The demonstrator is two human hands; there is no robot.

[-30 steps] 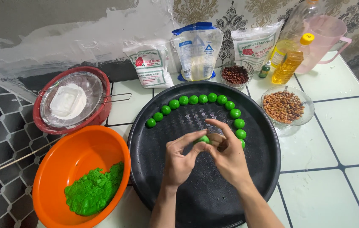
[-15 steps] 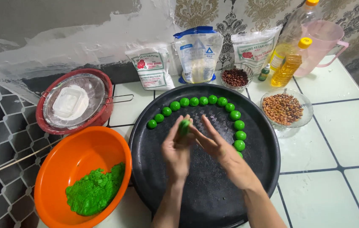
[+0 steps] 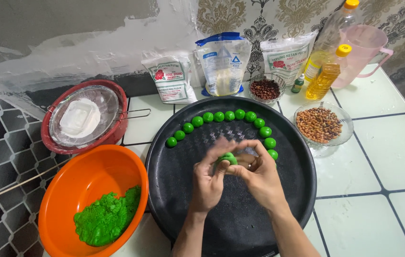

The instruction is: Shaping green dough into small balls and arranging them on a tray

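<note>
Head view: small bright-green dough lump (image 3: 227, 159), seemingly roundish, pinched between left hand (image 3: 208, 183) and right hand (image 3: 259, 177).

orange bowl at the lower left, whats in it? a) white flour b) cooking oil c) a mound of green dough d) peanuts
c: the orange bowl holds a mound of green dough on its right side, the same green as the dough balls lined up on the black tray.

A green dough lump (image 3: 225, 160) is pressed between the left hand (image 3: 208, 183) and right hand (image 3: 258, 175) above the black tray (image 3: 174, 190). Green balls (image 3: 224, 116) are arched along the tray's far rim. An orange bowl (image 3: 90, 178) is set left of the tray.
</note>
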